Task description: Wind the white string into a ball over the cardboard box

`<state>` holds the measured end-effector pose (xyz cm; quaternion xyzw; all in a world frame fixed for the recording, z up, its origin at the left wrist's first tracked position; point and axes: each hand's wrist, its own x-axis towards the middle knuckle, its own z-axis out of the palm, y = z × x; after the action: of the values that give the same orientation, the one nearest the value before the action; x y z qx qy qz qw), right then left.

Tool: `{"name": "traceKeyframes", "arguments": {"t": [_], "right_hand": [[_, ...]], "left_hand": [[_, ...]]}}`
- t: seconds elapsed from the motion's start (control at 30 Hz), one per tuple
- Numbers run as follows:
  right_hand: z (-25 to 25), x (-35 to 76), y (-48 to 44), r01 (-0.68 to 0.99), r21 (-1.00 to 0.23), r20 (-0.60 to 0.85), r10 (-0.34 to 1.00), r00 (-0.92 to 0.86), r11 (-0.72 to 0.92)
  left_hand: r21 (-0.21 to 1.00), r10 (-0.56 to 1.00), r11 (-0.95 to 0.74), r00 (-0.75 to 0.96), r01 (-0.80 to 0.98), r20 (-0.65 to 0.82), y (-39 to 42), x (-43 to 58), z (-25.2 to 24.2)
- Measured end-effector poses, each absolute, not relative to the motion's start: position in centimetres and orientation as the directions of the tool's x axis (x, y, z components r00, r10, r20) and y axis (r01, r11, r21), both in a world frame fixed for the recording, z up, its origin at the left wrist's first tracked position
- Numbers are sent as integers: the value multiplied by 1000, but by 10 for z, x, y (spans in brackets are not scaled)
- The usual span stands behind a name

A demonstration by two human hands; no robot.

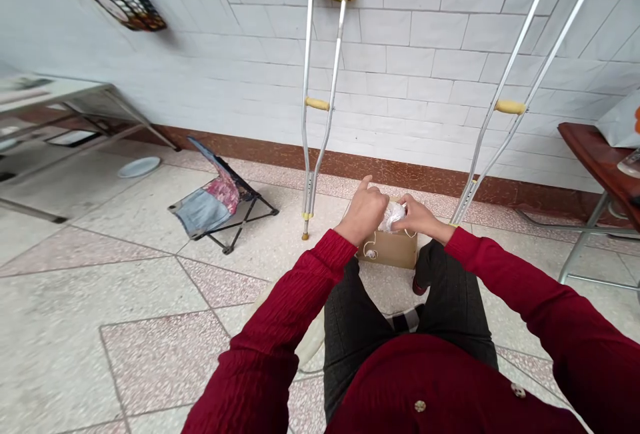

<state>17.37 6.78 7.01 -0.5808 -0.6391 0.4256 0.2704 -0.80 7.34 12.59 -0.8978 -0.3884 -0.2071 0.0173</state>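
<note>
A white crumpled bundle [392, 216] is between my two hands, above a brown cardboard box [391, 249] standing on the floor in front of my knees. My right hand [418, 215] has its thumb and fingers closed round the bundle's right side. On the left side, my left hand [367, 209] is held at the bundle with its index finger pointing away and its other fingers curled; what those fingers hold, if anything, is hidden. Thin white string [371, 247] hangs over the box's front at the left, and another piece of it shows near my right hand.
Two crutches lean on the tiled wall, one [307, 107] ahead and one [483, 127] to the right. A folding chair [205, 207] stands left, near a plate [139, 167] and a table [60, 97]. Far right is a red-brown table [595, 154].
</note>
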Motion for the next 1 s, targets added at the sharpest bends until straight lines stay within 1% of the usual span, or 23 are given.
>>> {"name": "traceKeyframes", "arguments": {"t": [0.03,0.07,0.1,0.17,0.23,0.3,0.33,0.4,0.43,0.5,0.57,0.67,0.77,0.83,0.87,0.93,1.0], "right_hand": [[66,169,73,605,-796,-84,987,-137,16],[62,166,77,667,-744,-48,993,-106,36],[59,162,82,693,-720,-37,996,-79,28],[53,157,89,648,-761,-68,997,-25,-35],[49,156,93,500,-859,-114,993,33,-115],[47,158,95,272,-943,-184,981,54,-192],[47,160,96,145,-962,-227,973,45,-231],[50,168,97,-94,-952,-296,955,17,-293],[53,173,98,-187,-933,-313,950,3,-307],[62,182,98,-303,-900,-321,947,-25,-313],[75,189,95,-347,-878,-320,943,-91,-331],[99,191,80,-361,-841,-329,911,-250,-403],[110,187,52,-271,-847,-317,844,-433,-457],[102,184,32,-154,-867,-339,787,-516,-474],[93,183,23,-94,-869,-370,763,-530,-486],[72,182,12,33,-859,-457,737,-498,-510],[50,182,12,158,-855,-511,751,-419,-494]], "left_hand": [[115,707,-676,597,728,378,72,-5,125],[97,720,-658,587,747,369,71,-2,124],[83,730,-646,581,759,360,70,0,123],[92,749,-625,563,775,349,68,1,120],[146,774,-603,531,784,345,66,-1,116],[220,805,-574,493,789,331,61,-6,110],[262,819,-559,478,786,317,58,-8,106],[369,845,-534,465,761,265,51,-14,95],[428,855,-518,462,741,235,46,-17,89],[532,867,-482,465,697,176,37,-22,75],[602,875,-444,466,664,130,30,-26,59],[656,886,-394,455,643,86,30,-32,35],[627,896,-392,433,674,95,42,-38,24],[556,890,-443,422,704,174,55,-42,28],[508,872,-485,433,711,227,62,-42,35],[395,802,-598,507,698,317,72,-41,53],[281,714,-698,615,658,335,76,-33,72]]}}
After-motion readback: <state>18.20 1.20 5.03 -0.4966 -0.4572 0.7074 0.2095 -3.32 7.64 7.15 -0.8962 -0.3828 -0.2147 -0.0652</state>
